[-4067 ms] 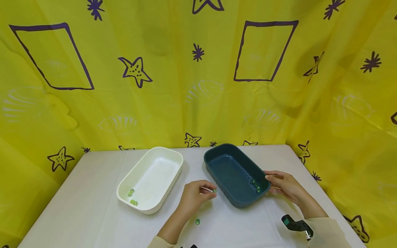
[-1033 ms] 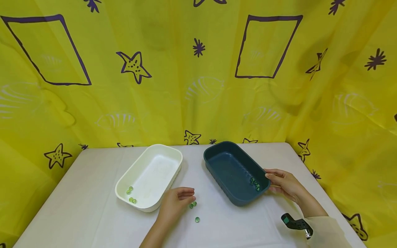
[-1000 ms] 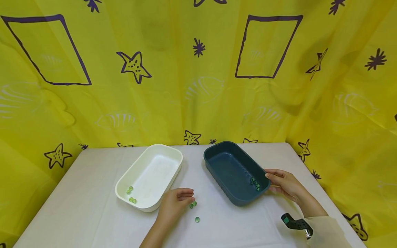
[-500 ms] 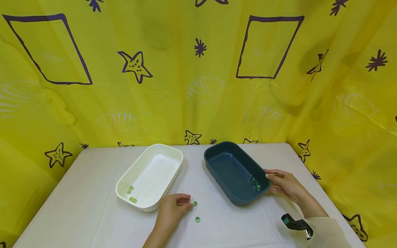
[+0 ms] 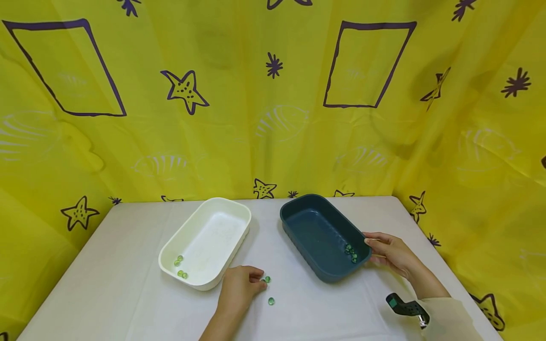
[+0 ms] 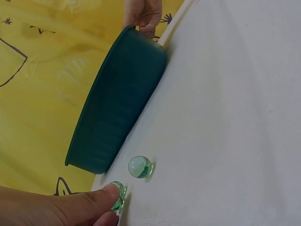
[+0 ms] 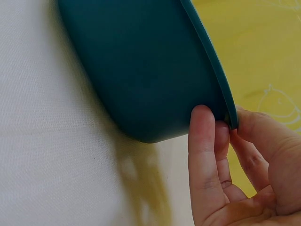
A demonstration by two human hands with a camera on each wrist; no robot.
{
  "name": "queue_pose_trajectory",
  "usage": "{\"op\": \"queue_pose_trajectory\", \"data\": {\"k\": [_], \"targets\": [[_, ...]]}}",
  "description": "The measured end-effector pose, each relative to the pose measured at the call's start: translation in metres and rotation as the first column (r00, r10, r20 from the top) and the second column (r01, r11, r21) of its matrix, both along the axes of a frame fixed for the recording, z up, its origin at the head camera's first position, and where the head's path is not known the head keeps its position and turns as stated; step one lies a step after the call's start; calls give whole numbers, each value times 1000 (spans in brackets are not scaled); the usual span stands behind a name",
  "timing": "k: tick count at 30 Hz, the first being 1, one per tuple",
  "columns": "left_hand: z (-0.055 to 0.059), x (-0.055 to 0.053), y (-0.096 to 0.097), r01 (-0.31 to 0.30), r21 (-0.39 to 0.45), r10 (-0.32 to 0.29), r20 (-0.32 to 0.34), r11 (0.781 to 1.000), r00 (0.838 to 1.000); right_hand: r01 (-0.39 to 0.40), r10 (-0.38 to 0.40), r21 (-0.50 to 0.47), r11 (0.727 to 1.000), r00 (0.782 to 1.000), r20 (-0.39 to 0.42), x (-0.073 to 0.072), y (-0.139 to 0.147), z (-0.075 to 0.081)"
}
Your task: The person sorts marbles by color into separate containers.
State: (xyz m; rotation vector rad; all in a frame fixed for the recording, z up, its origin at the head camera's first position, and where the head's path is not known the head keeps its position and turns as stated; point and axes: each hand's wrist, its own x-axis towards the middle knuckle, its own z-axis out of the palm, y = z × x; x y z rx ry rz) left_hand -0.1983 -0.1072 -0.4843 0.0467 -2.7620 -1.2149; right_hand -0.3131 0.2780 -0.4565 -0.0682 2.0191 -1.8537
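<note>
My left hand (image 5: 240, 287) is low over the white tablecloth, thumb and fingers pinching a green glass marble (image 6: 117, 204) that they partly cover. A second green marble (image 5: 267, 279) sits right against it. A third marble (image 5: 271, 301) lies apart, closer to me. With thumb and fingers, my right hand (image 5: 394, 255) grips the rim of a dark teal plastic tub (image 7: 136, 70) at its near right corner. Several green marbles (image 5: 349, 249) are gathered inside that corner of the tub.
A cream-white tub (image 5: 204, 282) stands left of the teal one, with several yellow-green marbles (image 5: 180, 273) in its near end. Yellow patterned curtains (image 5: 230, 142) enclose the back and sides of the white-covered table (image 5: 128, 265).
Four seconds ago my left hand held a marble beside the teal tub; it has since moved left and toward me, then closed around a marble on the cloth. My right hand stays at the rim.
</note>
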Motion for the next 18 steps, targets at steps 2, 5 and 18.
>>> {"op": "queue_pose_trajectory", "data": {"k": [2,5,18], "targets": [[-1,0,0,-4,-8,4,-3,1000,1000,-4,4,-8,1000,1000,0,0,0,0],[-1,0,0,-2,-4,2,-4,1000,1000,-6,6,-16,1000,1000,1,0,0,0],[-5,2,-1,5,1,-5,-25,1000,1000,-1,1,10,1000,1000,0,1,-1,1]]}}
